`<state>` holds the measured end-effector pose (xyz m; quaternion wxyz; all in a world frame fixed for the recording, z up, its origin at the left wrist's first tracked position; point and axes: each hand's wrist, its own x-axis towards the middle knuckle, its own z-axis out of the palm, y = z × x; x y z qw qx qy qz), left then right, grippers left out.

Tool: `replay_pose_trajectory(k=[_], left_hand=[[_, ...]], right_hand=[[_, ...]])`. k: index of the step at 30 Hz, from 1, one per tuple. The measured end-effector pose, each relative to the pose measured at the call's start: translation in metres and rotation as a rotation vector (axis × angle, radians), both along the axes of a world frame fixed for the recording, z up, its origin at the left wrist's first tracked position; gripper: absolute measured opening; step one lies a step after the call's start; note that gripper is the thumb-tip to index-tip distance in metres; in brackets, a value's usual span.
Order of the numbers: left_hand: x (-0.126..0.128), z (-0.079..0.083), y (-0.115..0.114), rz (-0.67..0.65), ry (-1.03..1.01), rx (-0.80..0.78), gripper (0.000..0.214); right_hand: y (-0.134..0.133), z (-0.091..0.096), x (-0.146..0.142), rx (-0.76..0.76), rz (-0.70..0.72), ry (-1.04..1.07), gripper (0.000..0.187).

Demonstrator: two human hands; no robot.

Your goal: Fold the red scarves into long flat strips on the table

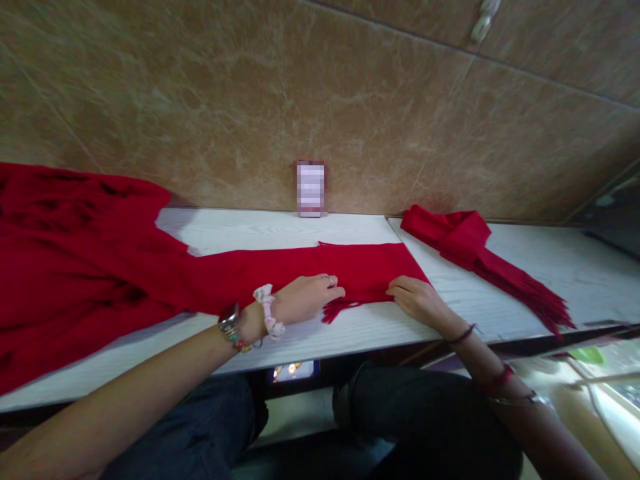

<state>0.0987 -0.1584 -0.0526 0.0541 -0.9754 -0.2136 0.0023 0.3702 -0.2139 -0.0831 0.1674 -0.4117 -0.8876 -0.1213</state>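
Note:
A long red scarf (235, 273) lies spread along the white wooden table (280, 230), bunched in a heap at the far left. My left hand (307, 298) rests on the scarf's near edge with fingers curled, next to its fringe. My right hand (417, 299) lies on the scarf's right corner, fingers bent and pressing the cloth. A second red scarf (463, 243) sits folded and knotted at the right, its fringe trailing toward the table's front edge.
A small blurred card (311, 189) stands against the brown marble wall at the back of the table. My knees in dark trousers show below the table's front edge. A glass surface and green object are at the lower right.

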Motion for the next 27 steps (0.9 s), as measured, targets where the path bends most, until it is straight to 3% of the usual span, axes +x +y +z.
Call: replay_pose_trajectory(k=[7,14,20,27], left_hand=[[-0.002,-0.005,0.002,-0.022,-0.016,-0.057,0.037],[-0.002,-0.005,0.006,0.033,0.004,0.018,0.053],[-0.010,-0.017,0.010,0.024,0.112,-0.210,0.069],[-0.007,-0.008,0.005,0.034,0.127,-0.207,0.068]], right_hand=[[0.000,-0.001,0.003,-0.066,0.024,0.078,0.024],[-0.004,0.001,0.004,0.134,-0.048,0.036,0.023],[0.000,-0.002,0.003,-0.022,-0.012,0.022,0.025],[0.001,0.007,0.004,-0.169,-0.032,0.180,0.016]])
